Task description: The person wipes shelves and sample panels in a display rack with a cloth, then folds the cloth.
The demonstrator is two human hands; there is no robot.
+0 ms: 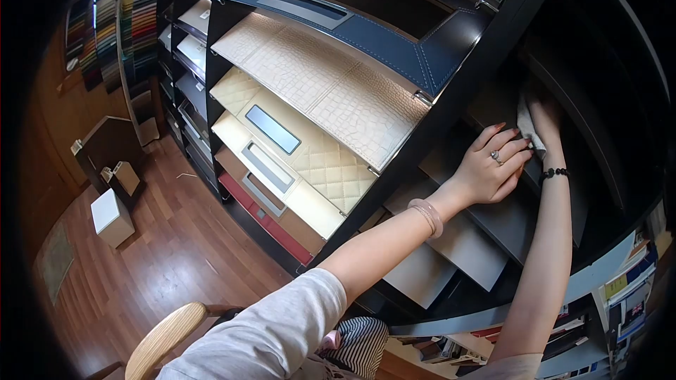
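Observation:
My right hand (545,127), with a black bead bracelet at its wrist, reaches into the dark rack on the right. A pale grey cloth (527,123) is gripped in it, bunched along the palm side; some of the fingers are lost in shadow. My left hand (493,162), wearing a ring and a pink bangle, lies just left of the cloth with its fingers apart and slightly bent. Its fingertips come close to the cloth; whether they touch it I cannot tell. Below both hands are tilted grey sample panels (468,246) in tiers.
A black upright (415,130) divides this rack from shelves of leather panels, among them a navy one (443,49) and a cream quilted one (338,172). Books (627,302) fill shelves at lower right. A wooden chair arm (165,338) and a white box (111,217) stand left.

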